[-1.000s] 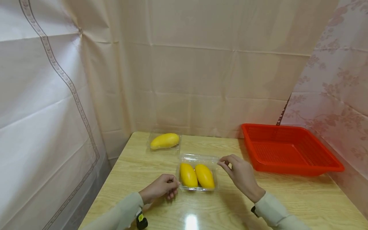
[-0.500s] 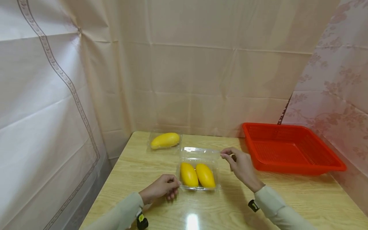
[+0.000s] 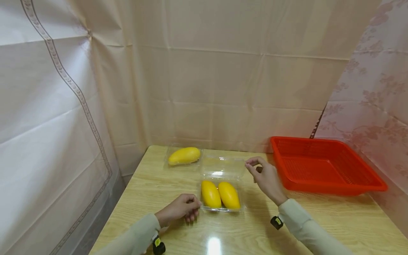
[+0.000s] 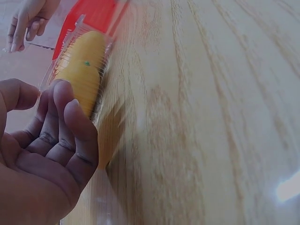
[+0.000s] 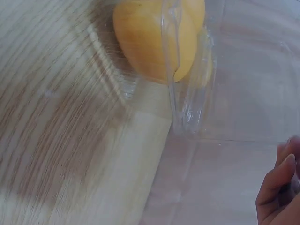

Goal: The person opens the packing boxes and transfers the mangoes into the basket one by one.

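Observation:
Two yellow mangoes (image 3: 211,194) lie side by side in a clear plastic clamshell box (image 3: 220,209) on the table. Its transparent lid (image 3: 223,166) is hinged at the far side and tilted up and back from the fruit. At the lid's upper right corner, my right hand (image 3: 267,179) pinches the edge between thumb and fingertips. My left hand (image 3: 180,209) pinches the box's near left corner, its other fingers curled loosely beneath. In the right wrist view the raised lid (image 5: 248,89) reaches toward my fingertips, and a mango (image 5: 150,40) shows through the plastic wall.
Behind and to the left, another clear box holds a single yellow mango (image 3: 184,156). A red plastic basket (image 3: 331,187) stands at the back right of the wooden table (image 3: 153,187). Cloth curtains (image 3: 210,78) hang along the back and both sides.
My right hand has moved up and away, swinging the lid from low over the mangoes to tilted back. The left hand stays at the box's near left corner.

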`<state>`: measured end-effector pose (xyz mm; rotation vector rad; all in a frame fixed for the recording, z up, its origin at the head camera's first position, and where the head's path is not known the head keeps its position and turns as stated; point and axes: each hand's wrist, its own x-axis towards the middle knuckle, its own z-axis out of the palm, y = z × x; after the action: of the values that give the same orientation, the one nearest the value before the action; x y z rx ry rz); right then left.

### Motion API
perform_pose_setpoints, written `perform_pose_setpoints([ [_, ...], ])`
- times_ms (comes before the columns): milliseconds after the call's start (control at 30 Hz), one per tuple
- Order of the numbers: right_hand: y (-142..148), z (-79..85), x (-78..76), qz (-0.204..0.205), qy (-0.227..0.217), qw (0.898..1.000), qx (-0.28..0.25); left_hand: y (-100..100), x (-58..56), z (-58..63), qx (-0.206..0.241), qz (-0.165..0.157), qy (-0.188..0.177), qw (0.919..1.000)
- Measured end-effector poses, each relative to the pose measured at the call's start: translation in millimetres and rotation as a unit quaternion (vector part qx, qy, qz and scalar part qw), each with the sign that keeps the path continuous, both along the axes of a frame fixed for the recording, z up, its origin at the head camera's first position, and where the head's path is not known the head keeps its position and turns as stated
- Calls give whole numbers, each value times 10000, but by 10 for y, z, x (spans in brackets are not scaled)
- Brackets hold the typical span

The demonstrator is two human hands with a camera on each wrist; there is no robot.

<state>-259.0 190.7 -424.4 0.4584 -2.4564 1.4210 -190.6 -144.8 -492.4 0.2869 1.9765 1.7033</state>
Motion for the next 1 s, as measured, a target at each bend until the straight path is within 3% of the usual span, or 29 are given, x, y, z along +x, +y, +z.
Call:
perform_pose_setpoints([
  [233,31,-15,-127,-114,-594,9980,-185,19,-14,-6,-9,19,-35,10000],
  [700,-37,-276,-271,-246,-921,9947,-381,16,39,-39,77,-1,-71,9999],
  [1000,-12,-423,-384,-112,-1121,9936,-22,-13,0,-51,142,-60,-28,9999],
])
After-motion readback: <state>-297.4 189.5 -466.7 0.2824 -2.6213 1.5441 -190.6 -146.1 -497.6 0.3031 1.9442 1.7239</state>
